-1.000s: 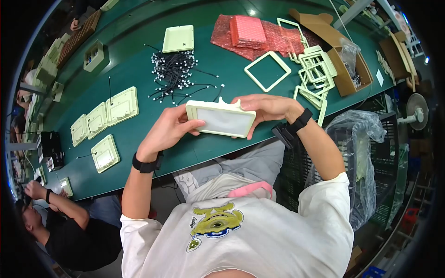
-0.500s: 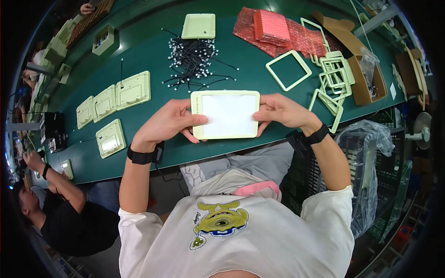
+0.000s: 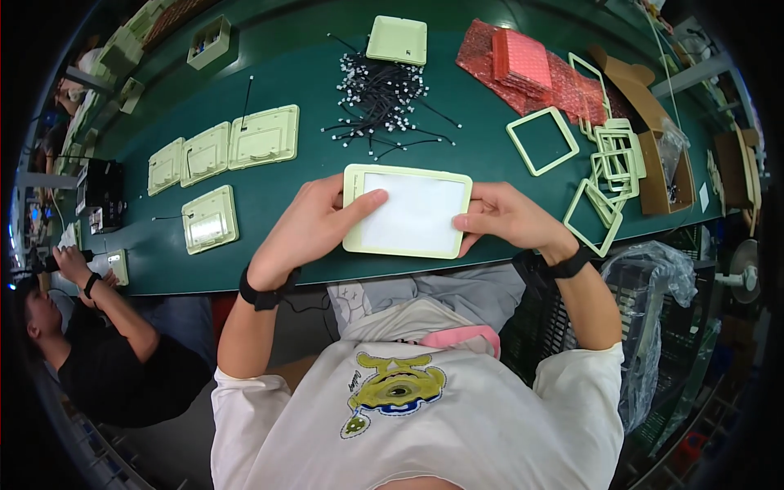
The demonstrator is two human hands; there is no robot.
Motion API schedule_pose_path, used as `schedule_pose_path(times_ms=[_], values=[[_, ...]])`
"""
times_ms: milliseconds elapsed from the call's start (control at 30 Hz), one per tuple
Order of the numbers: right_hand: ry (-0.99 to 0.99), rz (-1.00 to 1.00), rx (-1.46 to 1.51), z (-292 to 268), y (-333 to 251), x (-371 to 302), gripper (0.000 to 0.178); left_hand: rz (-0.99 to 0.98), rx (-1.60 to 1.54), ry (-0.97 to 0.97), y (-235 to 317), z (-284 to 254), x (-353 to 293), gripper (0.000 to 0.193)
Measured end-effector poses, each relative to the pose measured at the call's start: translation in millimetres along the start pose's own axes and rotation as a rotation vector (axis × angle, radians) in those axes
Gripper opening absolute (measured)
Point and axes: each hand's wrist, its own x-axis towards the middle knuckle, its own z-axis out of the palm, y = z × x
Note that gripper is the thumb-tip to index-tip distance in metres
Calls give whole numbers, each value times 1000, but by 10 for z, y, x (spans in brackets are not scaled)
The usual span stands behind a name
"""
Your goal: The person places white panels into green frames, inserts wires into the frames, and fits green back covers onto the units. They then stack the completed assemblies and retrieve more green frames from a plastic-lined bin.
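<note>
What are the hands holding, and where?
A white-fronted, pale green case, held by its short ends: left hand at the left, thumb lying on its front; right hand at the right.

Head view: left lens of a side-by-side fisheye pair worn on the person's head. Looks steeply down past the white shirt (image 3: 506,408), filling the lower edge, and out across the green bench (image 3: 314,159). Upright, unmirrored; picture left is wearer's left. Near range: left hand (image 3: 309,220), right hand (image 3: 521,219) and framed panel (image 3: 416,214) sit about mid-frame. Bench's far side lies higher, smaller. Very wide field: co-worker (image 3: 122,371) toward left margin, fan (image 3: 744,273) at right. Straight edges bow toward dark rim.
</note>
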Motion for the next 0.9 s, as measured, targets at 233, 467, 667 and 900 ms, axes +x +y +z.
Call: schedule_pose_path(times_ms=[233,467,667,900], values=[[150,-164,-296,356,-230,-279,42,49,-237,362,391,286,-147,35],[216,-171,-366,432,-308,-376,38,81,-289,378,427,347,-154,34],[355,-280,-720,277,-162,-388,36,55,-267,263,258,326,-50,39],[587,-604,-1192,0,369,-412,52,367,169,-77,8,416,131,62]])
